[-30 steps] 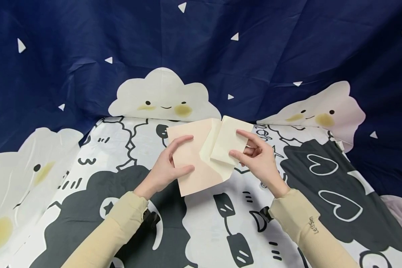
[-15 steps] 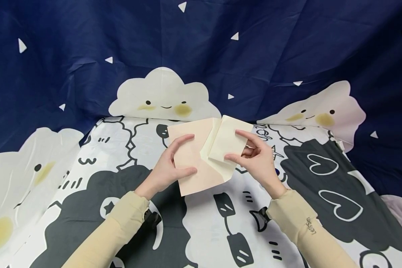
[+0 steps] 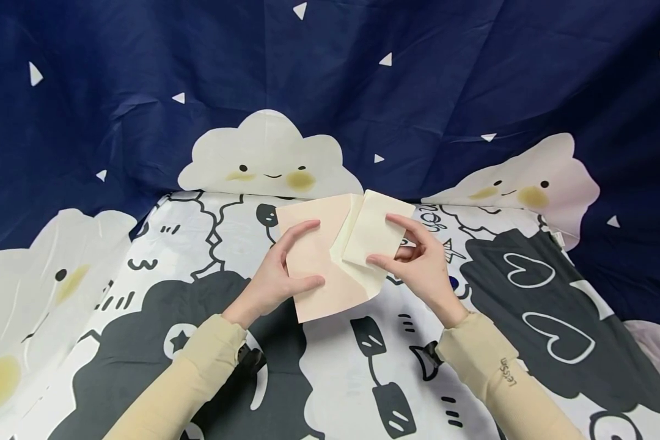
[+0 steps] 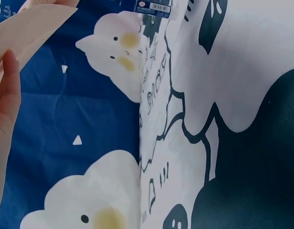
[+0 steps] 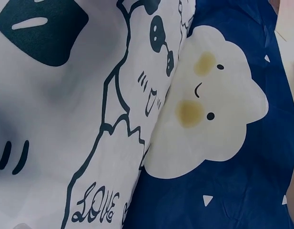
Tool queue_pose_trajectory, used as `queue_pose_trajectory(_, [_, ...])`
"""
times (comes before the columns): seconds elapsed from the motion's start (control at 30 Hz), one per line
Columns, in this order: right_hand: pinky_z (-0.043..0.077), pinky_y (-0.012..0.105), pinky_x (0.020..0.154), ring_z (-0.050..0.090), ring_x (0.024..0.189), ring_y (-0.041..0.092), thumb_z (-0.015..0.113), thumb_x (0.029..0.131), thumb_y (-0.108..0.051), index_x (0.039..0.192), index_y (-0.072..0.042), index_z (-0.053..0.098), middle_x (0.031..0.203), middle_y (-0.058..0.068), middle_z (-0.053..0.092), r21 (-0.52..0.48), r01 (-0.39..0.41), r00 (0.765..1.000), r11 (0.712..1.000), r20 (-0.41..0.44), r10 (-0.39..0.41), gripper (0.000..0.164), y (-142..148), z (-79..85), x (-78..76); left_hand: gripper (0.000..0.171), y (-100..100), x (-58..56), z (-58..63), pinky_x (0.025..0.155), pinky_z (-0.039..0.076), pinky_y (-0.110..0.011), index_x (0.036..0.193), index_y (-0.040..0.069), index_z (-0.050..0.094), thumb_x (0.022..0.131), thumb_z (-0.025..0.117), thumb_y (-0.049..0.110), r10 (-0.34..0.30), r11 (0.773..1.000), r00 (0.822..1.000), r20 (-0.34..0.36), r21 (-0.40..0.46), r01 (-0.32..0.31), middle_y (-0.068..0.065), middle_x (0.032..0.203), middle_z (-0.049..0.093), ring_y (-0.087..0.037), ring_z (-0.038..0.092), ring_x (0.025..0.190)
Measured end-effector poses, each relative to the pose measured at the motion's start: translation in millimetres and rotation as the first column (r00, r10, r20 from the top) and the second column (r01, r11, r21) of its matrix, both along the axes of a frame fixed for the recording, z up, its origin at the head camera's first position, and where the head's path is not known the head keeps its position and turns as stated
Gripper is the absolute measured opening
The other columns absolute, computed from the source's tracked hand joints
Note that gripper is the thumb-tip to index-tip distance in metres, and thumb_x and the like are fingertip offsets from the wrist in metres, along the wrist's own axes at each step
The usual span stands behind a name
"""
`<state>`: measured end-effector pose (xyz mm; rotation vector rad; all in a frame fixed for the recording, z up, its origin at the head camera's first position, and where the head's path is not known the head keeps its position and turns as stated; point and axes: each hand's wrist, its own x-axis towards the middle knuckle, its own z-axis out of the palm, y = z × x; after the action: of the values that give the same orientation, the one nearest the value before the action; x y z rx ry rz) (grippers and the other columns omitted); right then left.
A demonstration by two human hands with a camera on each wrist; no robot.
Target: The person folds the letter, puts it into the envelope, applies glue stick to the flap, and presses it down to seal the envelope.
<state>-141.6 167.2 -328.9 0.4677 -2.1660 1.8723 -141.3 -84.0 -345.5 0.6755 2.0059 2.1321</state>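
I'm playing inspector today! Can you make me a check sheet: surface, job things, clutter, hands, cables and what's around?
Surface: white and dark-grey printed cloth.
Job things: pink paper and cream paper, overlapping; whether they are joined, cannot tell.
Clutter: blue barcoded item, cut off at the left wrist view's top edge.
Hands: left hand holds the pink paper; right hand holds the cream paper.
Cables: nothing seen.
Surroundings: dark blue curtain with white triangles; smiling clouds in front.
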Motion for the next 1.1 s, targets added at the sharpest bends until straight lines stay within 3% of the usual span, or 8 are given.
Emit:
queue_pose_trajectory(0.57, [0.045,0.014,0.051,0.067,0.068,0.003,0.079,0.064,0.012,0.130,-0.004,0.053,0.104,-0.012,0.065,0.045,0.027,0.998,0.999,-0.065,-0.024,0.073,-6.3,-6.4,0.4,0.087,1.7,0.9,-1.7,0.081,0.054,-0.028,0.144,0.024,0.037,0.072,0.072,-0.010,0.008,1.000,1.000,0.010,0.015,-0.008,-0.002,0.143,0.037,-0.021,0.052,0.111])
queue_pose_trajectory(0.87, [0.055,0.018,0.062,0.071,0.075,0.006,0.075,0.067,0.016,0.135,-0.004,0.047,0.111,-0.004,0.058,-0.001,-0.014,0.999,1.000,-0.048,0.014,0.076,-11.6,-6.6,1.1,0.086,4.1,0.4,-2.4,0.080,0.055,-0.029,0.143,0.025,0.037,0.072,0.072,-0.009,-0.006,1.000,1.000,0.006,0.004,0.006,-0.003,0.143,0.037,-0.021,0.055,0.106])
queue_pose_trajectory(1.1, [0.054,0.017,0.060,0.063,0.061,0.002,0.083,0.065,0.003,0.134,-0.015,0.050,0.110,-0.007,0.055,0.063,0.080,0.997,0.995,-0.013,-0.079,0.079,-16.1,-4.2,3.9,0.086,6.1,1.9,-1.5,0.078,0.055,-0.028,0.143,0.025,0.037,0.072,0.071,-0.010,-0.025,1.000,1.000,0.010,0.009,0.025,-0.003,0.141,0.038,-0.019,0.057,0.101])
